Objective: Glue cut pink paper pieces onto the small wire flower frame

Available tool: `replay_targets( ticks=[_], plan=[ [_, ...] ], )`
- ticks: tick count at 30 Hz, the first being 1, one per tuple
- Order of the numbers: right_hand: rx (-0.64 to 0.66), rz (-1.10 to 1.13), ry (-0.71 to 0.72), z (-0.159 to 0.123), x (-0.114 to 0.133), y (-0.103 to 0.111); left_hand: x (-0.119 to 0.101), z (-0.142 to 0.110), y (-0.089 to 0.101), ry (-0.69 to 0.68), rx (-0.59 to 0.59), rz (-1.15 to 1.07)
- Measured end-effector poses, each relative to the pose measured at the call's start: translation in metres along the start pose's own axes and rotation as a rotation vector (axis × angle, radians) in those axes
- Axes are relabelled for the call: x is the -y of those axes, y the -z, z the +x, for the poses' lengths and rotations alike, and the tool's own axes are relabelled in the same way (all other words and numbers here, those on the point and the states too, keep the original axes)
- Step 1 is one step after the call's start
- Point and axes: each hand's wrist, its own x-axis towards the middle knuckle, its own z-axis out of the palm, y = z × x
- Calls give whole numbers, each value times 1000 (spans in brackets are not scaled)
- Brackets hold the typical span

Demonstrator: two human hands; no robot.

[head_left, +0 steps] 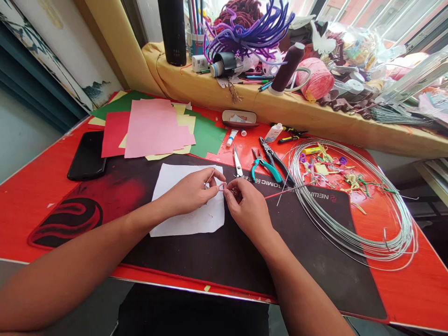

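Observation:
My left hand (192,190) and my right hand (248,205) meet over the right edge of a white paper sheet (182,224). Between their fingertips is a small loop of thin pink cord (221,186), pinched from both sides. A straight reddish strand (285,191) runs out to the right from behind my right hand; whether it is the same cord I cannot tell. Just beyond the hands lie scissors (238,161), teal-handled pliers (264,168) and black-handled pliers (278,161). The white sheet rests on a dark desk mat (210,259).
At right lies a large coil of silvery wire (402,233) around colourful scraps. Pink paper (150,128) and a black phone (87,156) are at back left. A glasses case (240,117) and white bottle (273,133) stand before a ledge crowded with yarn (315,79).

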Motion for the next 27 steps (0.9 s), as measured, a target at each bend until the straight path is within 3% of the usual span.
replay_targets(
  ticks=[16, 23, 27],
  plan=[
    [-13, 45, -1, 3, -4, -3, 1, 2, -2, -8, -8, -2],
    [45, 127, 6, 2, -2, 2, 5, 5, 15, 62, 83, -69],
    [5, 233, -27, 3, 1, 9, 7, 8, 26, 103, 142, -110]
  ],
)
